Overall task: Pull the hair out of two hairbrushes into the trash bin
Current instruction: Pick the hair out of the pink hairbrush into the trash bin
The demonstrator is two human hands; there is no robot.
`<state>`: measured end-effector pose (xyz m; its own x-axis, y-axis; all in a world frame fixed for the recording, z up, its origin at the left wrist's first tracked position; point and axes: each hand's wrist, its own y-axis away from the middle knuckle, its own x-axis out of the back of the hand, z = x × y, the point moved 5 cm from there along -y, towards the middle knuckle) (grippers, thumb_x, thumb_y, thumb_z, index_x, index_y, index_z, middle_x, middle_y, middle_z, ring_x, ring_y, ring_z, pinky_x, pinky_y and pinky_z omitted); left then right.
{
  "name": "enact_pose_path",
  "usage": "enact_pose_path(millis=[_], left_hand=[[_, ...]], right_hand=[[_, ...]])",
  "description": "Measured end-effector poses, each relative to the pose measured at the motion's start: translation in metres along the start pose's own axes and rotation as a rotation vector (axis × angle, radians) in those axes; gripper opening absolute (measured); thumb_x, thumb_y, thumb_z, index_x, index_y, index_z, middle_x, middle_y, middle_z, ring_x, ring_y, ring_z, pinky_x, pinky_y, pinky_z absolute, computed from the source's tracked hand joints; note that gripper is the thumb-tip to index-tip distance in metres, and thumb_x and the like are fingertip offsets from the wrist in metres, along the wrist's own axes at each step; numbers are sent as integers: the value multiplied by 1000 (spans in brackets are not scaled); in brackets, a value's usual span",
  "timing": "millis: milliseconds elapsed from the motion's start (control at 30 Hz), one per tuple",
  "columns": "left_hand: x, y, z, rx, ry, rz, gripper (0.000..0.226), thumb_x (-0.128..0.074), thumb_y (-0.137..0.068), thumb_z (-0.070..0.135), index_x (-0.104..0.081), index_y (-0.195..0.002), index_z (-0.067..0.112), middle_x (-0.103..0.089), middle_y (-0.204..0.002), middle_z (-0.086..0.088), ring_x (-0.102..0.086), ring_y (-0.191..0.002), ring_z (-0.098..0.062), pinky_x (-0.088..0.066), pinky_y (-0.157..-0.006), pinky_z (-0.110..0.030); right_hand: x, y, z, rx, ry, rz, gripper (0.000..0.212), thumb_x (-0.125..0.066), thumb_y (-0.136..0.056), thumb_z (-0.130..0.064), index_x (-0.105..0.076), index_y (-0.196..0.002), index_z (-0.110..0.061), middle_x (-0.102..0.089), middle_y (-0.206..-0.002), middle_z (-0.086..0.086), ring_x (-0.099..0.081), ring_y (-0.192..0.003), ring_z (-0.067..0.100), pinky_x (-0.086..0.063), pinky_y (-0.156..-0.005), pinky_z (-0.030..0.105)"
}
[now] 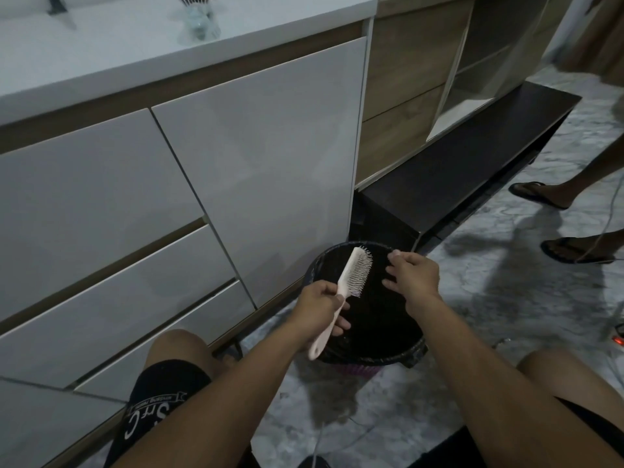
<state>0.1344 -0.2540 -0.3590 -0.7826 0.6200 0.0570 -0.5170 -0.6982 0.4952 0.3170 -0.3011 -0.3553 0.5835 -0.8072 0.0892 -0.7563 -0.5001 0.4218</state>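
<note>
A pale pink hairbrush is held over the black trash bin, bristles facing right. My left hand is shut on its handle, with the head pointing up and away from me. To the right of the brush head, my right hand hovers over the bin's far side with fingers spread and curled; whether any hair is between them is too small to tell. A second brush with purple bristles peeks out on the floor under the bin's near rim.
White cabinet drawers fill the left. A low black shelf runs back right behind the bin. Another person's sandalled feet stand at the right on the marbled floor. A cable lies between my knees.
</note>
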Motion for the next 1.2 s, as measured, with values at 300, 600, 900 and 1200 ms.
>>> enact_pose_path(millis=[300,600,900,1200], left_hand=[[0,6,4,5,44,-93,10,-49,-94,4,-54,-103,4,-65,-91,-17,-61,-46,-19,-47,-37,-26],[3,0,7,35,232,-51,6,-53,-92,-3,-56,-92,2,-64,-78,-15,-64,-46,-18,-51,-40,-25],[7,2,12,119,216,-109,16,-51,-89,-4,-56,-103,-1,-66,-85,-16,-59,-44,-14,-44,-35,-22],[2,4,11,112,109,-126,29,-55,-82,-5,-59,-110,1,-60,-93,-25,-56,-48,-19,-41,-35,-24]], right_hand=[[-2,2,-1,91,63,-64,5,-73,-83,-2,-69,-80,-3,-71,-88,15,-73,-86,26,-62,-66,29],[-23,26,-13,221,232,-388,19,-72,-86,-9,-70,-103,-2,-69,-95,15,-69,-77,22,-63,-62,34],[-25,25,-16,459,439,-330,16,-78,-80,-9,-73,-77,-24,-74,-90,3,-71,-82,22,-60,-71,35],[-32,31,-12,640,639,-315,8,-82,-76,-20,-77,-80,-15,-68,-83,0,-65,-74,12,-53,-69,25]])
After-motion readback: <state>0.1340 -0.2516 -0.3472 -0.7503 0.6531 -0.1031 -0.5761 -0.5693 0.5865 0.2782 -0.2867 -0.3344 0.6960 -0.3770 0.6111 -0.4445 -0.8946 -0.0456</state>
